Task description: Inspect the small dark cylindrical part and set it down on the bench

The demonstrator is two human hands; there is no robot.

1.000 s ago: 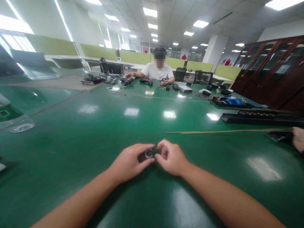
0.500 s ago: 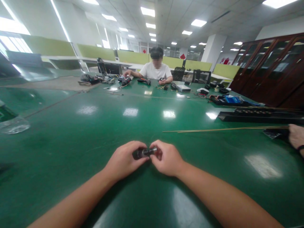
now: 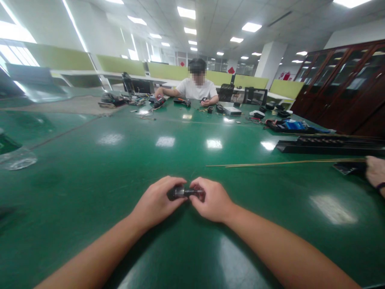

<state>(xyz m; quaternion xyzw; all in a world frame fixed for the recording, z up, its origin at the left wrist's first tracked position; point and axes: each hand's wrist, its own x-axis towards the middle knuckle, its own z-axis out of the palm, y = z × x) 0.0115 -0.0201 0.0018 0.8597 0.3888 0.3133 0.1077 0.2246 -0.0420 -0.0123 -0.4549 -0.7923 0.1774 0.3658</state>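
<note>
Just above the green table (image 3: 168, 257), my hands meet around a small dark cylindrical piece. Its thick black end with a shiny, pale band is gripped by my left hand (image 3: 158, 198), between thumb and fingers. A narrower black stem (image 3: 190, 193) runs across the gap toward my right hand (image 3: 212, 200). That hand is closed round the thin end, thumb below and fingers above, with a reddish, see-through look there. What kind of piece it is cannot be made out. Palms and fingers hide part of both ends.
Thin brass-coloured rods (image 3: 270, 163) lie to the right, near another person's hand (image 3: 375, 170). Behind them are a long black rail (image 3: 325, 148) and a tray of blue parts (image 3: 293, 125). A clear bottle (image 3: 18, 156) is at left. Across the table, a person (image 3: 197, 86) sits among tools.
The piece's thin end has shifted: its silvery tip showed beside my right fingers before, and now more of the black stem and pale band shows. My hands stay nearly in place.
</note>
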